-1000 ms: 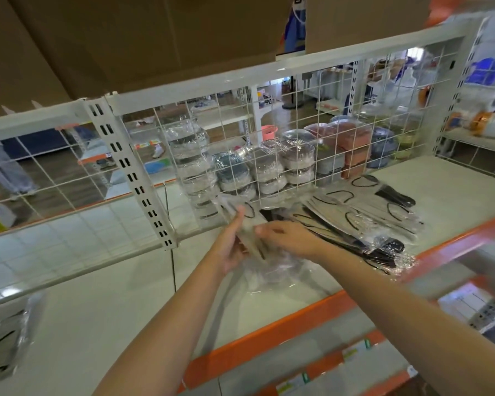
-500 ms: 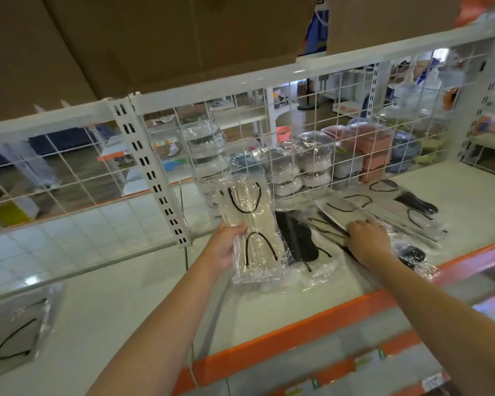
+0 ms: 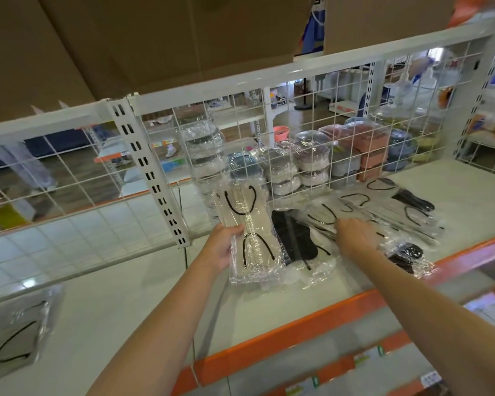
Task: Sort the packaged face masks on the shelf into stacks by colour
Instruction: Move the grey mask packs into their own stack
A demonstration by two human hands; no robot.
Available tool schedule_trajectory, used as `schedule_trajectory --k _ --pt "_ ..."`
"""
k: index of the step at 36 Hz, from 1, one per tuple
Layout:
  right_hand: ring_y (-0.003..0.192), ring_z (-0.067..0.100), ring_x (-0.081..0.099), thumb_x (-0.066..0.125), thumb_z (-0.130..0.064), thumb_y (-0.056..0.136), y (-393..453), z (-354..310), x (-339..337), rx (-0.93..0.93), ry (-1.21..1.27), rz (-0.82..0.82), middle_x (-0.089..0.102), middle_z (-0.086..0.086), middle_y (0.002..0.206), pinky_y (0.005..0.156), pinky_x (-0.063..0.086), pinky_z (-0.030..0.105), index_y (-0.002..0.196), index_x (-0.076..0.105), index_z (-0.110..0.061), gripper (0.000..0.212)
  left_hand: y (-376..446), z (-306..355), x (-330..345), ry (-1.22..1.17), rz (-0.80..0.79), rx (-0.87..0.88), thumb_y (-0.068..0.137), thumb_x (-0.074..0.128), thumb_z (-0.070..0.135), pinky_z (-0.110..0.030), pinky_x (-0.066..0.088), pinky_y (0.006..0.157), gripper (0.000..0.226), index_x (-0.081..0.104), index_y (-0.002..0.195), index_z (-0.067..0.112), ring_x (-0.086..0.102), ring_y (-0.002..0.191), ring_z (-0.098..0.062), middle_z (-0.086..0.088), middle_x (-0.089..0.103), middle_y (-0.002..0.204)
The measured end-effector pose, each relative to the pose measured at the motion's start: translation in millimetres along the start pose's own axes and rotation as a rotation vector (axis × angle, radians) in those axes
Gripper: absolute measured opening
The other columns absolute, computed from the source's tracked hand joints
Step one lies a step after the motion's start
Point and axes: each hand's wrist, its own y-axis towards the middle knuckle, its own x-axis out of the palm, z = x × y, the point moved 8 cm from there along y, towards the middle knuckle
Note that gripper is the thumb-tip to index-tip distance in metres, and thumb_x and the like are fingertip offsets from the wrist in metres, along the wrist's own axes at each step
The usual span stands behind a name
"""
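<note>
Left hand at frame centre, clamped on left edge of beige mask pack, held upright off shelf. Right hand right of centre, fingers down in loose pile of masks; pinching or just touching, cannot tell. Black mask pack flat on shelf between the hands, just beside beige pack. More black packs at pile's near edge by orange shelf lip. One grey-looking pack lower left, well apart from the rest.

Handling, judged: light, floppy, slick cellophane; packs likely to slide over each other and fan out. Best gripped along a long edge, thumb on top, fingers under; squared up before stacking. Not fragile, but film crinkles and ear loops could snag neighbours.
</note>
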Motion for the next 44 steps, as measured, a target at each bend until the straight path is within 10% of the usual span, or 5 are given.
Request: schedule_trajectory --k 11,18,23,31,44 --pt "0.072 0.008 0.057 0.053 -0.014 0.094 -14.3 -102.1 -42.7 -0.242 1.012 0.001 0.062 -0.005 0.089 0.063 0.044 0.014 0.104 0.063 -0.014 0.015 35.1 -25.3 1.7 -0.077 -0.221 -0.053 0.091 0.043 0.051 -0.044 0.045 0.1 0.061 0.053 0.131 0.005 0.057 0.117 -0.031 -0.02 0.06 0.125" --pt "0.082 0.022 0.064 0.054 0.001 0.088 -30.5 -153.4 -41.0 -0.365 1.276 -0.284 0.068 0.013 0.09 0.068 0.052 0.036 0.076 0.056 -0.019 0.023 40.6 -12.1 -27.5 -0.048 -0.107 0.056 0.093 0.052 0.004 -0.029 0.058 0.065 0.013 0.063 0.092 -0.004 0.07 0.066 -0.018 -0.017 0.07 0.083" --pt "0.091 0.016 0.055 0.056 -0.001 0.086 -15.2 -135.5 -50.5 -0.249 1.244 -0.049 0.061 0.002 0.095 0.082 0.043 0.027 0.09 0.055 -0.015 0.014 39.1 2.2 -62.6 -0.105 0.0 0.105 0.088 0.058 0.001 -0.03 0.058 0.066 0.026 0.058 0.114 -0.002 0.071 0.076 -0.017 -0.013 0.069 0.104" --pt "0.116 0.015 0.046 0.067 -0.013 0.085 -22.4 -170.4 -41.5 -0.42 1.262 -0.375 0.046 0.002 0.131 0.095 0.038 0.027 0.138 0.038 -0.01 0.061 24.8 35.7 -74.6 -0.127 -0.072 0.253 0.091 0.053 0.001 -0.032 0.057 0.078 0.034 0.053 0.125 -0.007 0.068 0.087 -0.018 -0.007 0.071 0.094" --pt "0.099 0.037 0.059 0.07 -0.009 0.08 -25.2 -175.5 -38.2 -0.398 1.228 -0.254 0.06 0.023 0.101 0.093 0.048 0.045 0.1 0.053 0.002 0.028 13.6 49.1 -77.7 0.034 -0.038 0.368 0.082 0.066 0.001 -0.038 0.051 0.091 0.027 0.065 0.108 0.006 0.066 0.101 -0.023 -0.009 0.07 0.105"
